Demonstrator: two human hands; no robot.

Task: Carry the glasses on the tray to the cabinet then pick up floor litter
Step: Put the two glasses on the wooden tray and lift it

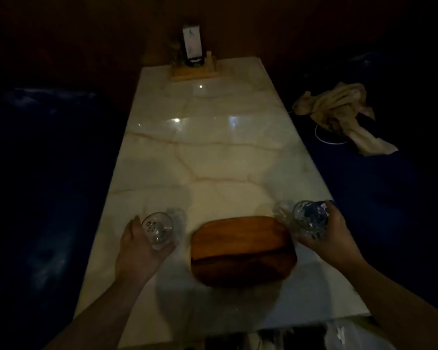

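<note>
A brown wooden tray (243, 251) lies bare on the pale marble table (213, 152), near its front edge. My left hand (137, 251) grips a clear glass (158, 229) just left of the tray, and a second clear glass (176, 218) shows faintly behind it. My right hand (331, 238) holds another clear glass (309, 219) at the tray's right, above the table's right edge, with a further glass (282, 213) blurred beside it. The scene is dim.
A wooden stand (194, 72) with a tall white card (191, 45) sits at the table's far end. Dark blue bench seats (48, 198) flank both sides. A crumpled beige cloth (339, 109) lies on the right seat. Pale plastic (344, 334) shows below the table's front.
</note>
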